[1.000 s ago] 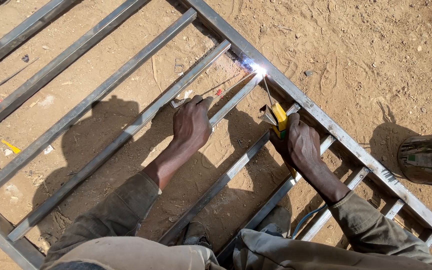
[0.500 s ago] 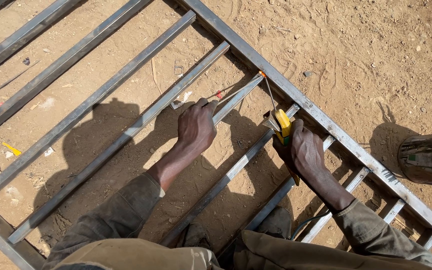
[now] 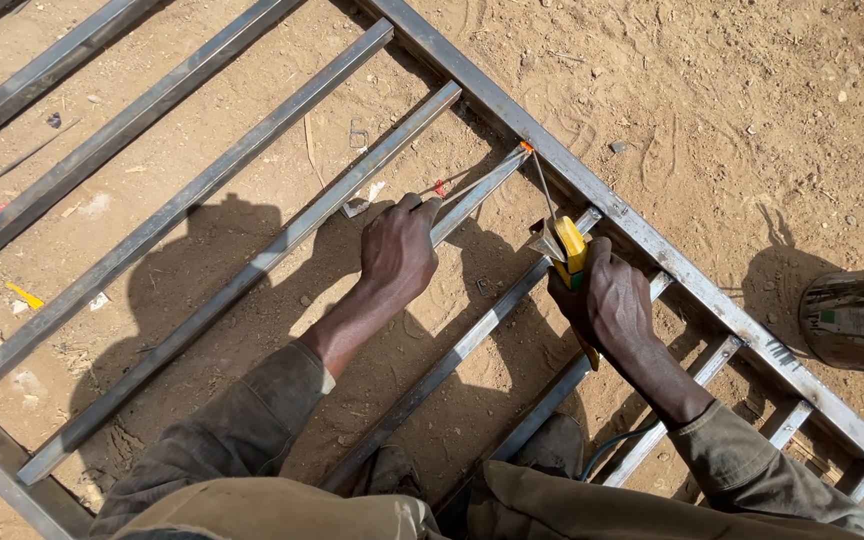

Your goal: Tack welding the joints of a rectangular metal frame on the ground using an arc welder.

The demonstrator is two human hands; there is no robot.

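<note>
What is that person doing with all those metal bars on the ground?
A person is bending over a big metal frame lying on sandy dirt. The right hand grips a yellow welding holder whose thin rod reaches to a glowing orange spot where a slanted bar meets the frame's long rail. The left hand presses down on that bar. No bright sparks show right now. A dark drum stands at the right edge.

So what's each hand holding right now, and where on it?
The right hand grips the yellow electrode holder by its handle. The left hand presses on a square steel bar near its welded end.
</note>
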